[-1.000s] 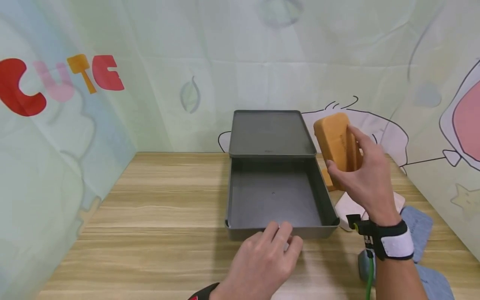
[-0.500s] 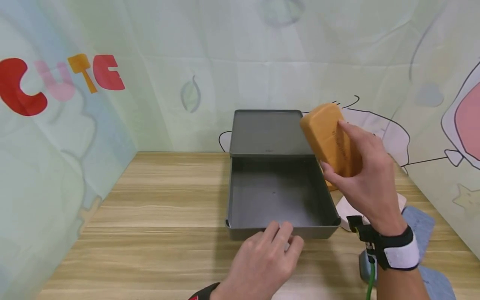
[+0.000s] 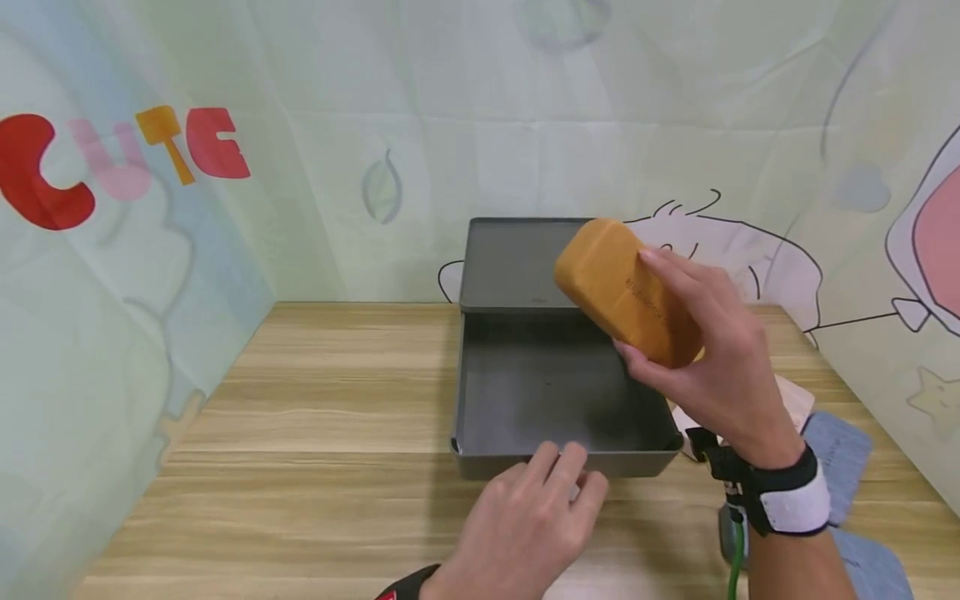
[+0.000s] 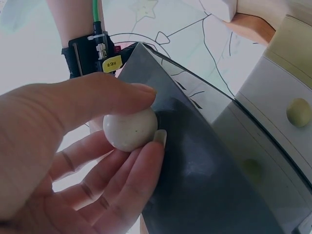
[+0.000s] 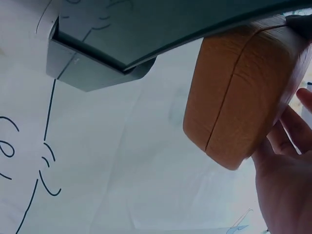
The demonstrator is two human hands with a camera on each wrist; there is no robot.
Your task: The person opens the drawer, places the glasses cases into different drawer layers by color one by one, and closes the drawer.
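Note:
A grey drawer (image 3: 525, 400) stands pulled out from its grey box (image 3: 510, 267) on the wooden table. At its front is my left hand (image 3: 528, 521). The left wrist view shows that hand pinching a round white knob (image 4: 129, 129) between thumb and fingers. My right hand (image 3: 720, 358) grips an orange leather-look case (image 3: 615, 292) with rounded corners and small dark lettering. It holds the case tilted above the drawer's back right part, apart from the drawer floor. A seam runs along the case (image 5: 239, 92) in the right wrist view.
Right of the drawer lie a whitish flat piece (image 3: 795, 396), partly hidden, and blue cloth-like pieces (image 3: 838, 462). A blue-grey rounded object (image 3: 727, 533) sits beside the right forearm. Printed fabric walls (image 3: 360, 150) close off the back and sides.
My right hand has carried the orange case leftward, from beside the drawer to over it, tilting it further left. The left hand stays at the drawer front.

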